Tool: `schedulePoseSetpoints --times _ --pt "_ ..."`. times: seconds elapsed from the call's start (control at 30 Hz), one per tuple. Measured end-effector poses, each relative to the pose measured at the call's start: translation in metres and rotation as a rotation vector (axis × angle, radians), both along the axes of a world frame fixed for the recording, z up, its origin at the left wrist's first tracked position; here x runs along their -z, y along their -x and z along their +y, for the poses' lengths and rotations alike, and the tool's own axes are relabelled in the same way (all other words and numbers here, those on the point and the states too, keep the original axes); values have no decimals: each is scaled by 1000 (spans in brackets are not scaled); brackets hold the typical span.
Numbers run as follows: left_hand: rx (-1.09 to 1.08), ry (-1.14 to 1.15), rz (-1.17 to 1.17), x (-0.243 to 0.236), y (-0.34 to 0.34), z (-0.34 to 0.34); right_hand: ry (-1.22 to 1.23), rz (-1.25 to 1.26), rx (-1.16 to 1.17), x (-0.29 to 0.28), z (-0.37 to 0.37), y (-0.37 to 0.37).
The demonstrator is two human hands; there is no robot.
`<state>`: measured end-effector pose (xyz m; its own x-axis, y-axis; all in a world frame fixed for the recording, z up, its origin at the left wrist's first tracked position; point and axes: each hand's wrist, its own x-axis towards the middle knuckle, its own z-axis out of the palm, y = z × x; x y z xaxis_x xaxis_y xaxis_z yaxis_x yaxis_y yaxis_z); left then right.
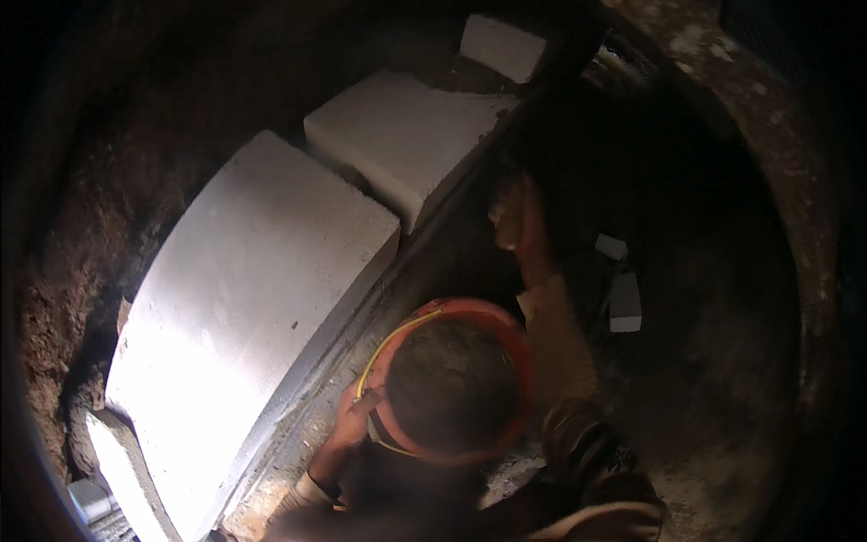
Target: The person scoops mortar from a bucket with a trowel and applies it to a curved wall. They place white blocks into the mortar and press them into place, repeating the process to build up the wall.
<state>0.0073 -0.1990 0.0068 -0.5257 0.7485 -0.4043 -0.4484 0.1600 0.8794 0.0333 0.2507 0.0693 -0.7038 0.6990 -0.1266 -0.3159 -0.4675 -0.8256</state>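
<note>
An orange bucket (521,361) filled with a dark grey, mortar-like mix (456,384) sits in front of me, its thin yellow handle (379,348) lying along the left of the rim. My left hand (355,417) is closed on the bucket's left rim beside the handle, thumb over the edge. Stretched out beyond the bucket, my right hand (517,217) is in shadow near the low edge of the white blocks. Its fingers look curled, and whatever they hold is lost in the dark. The large white block (244,271) lies to the left, with another white block (397,126) past it.
Farther along the row lies a smaller white block (502,47). Two small pale pieces (625,303) are on the dark ground at right. A narrow white slab (131,470) leans at lower left, beside a rough earth wall (54,343). A curved, mottled edge (768,135) borders the right.
</note>
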Motion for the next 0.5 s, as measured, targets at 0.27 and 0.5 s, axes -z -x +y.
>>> schedulePoseSetpoints --times 0.27,0.5 --pt "27 -5 -38 -20 2 -2 -141 -485 121 -5 -66 -6" --pt "41 -33 -25 -8 3 -1 -53 -662 167 60 -21 6"
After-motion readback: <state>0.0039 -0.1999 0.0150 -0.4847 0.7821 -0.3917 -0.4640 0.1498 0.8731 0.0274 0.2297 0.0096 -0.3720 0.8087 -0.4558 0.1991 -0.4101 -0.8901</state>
